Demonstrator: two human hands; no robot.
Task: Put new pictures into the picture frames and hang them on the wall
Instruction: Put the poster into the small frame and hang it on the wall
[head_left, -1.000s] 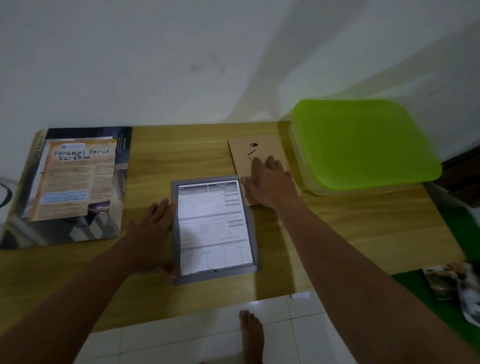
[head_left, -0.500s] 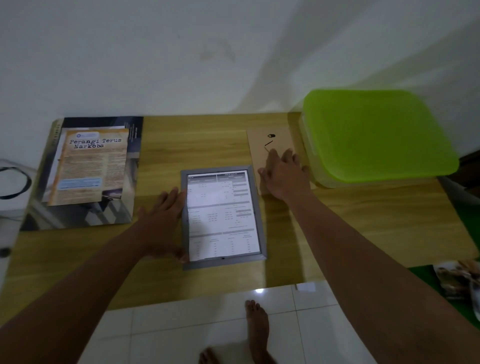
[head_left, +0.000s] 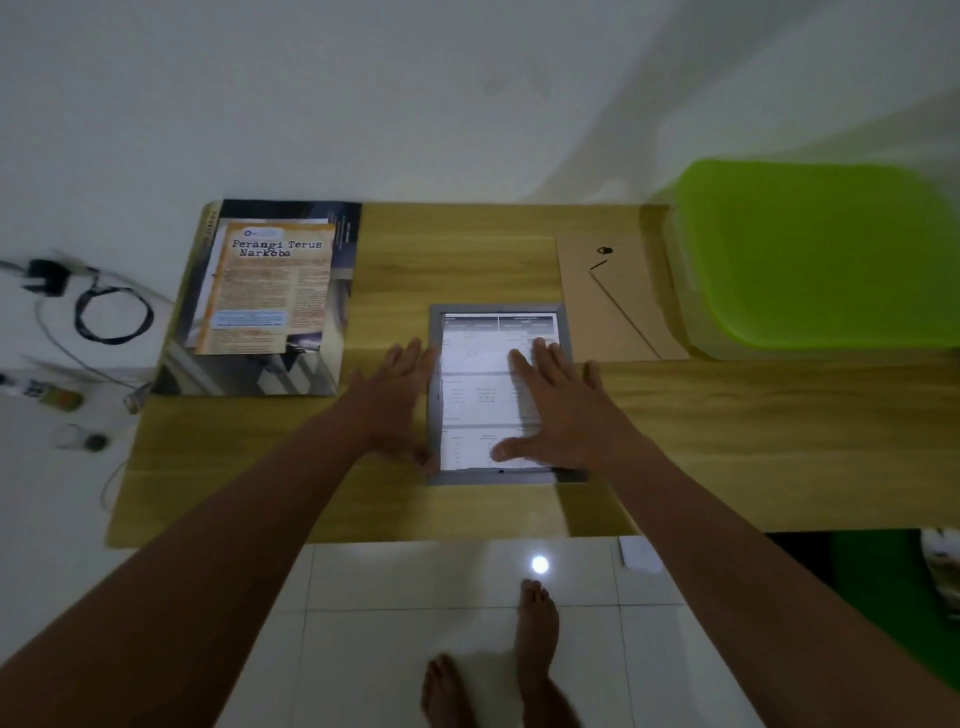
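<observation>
- Wooden surface (head_left: 753, 441) runs left to right against a white wall (head_left: 363, 93); white tiled floor (head_left: 415, 597) at its near edge, w/ two bare feet (head_left: 537, 629) on it.
- Green-lidded plastic box (head_left: 810, 249) sits at far right of surface.
- Large dark poster (head_left: 270, 301) lies flat at far left, an orange-edged leaflet reading "Perangi Terus Narkoba" on top of it.
- Brown backing board (head_left: 613, 306) lies flat just left of the box, touching it or nearly so; black hanger tab near its far end.
- Grey picture frame (head_left: 501, 478) lies flat mid-surface, near edge toward the person, a white printed sheet (head_left: 478, 364) inside its opening.
- Right hand (head_left: 566, 410) rests flat on the sheet, fingers spread, palm down over right half of frame; not clenched, gripping nothing.
- Left hand (head_left: 395, 400) lies flat, fingers extended, beside frame's left edge, thumb at the near-left corner; pressing against the edge, not wrapped around it.
- Left of the surface on the floor: coiled black cable (head_left: 111, 314), plug, a few small items too blurred to ID.
</observation>
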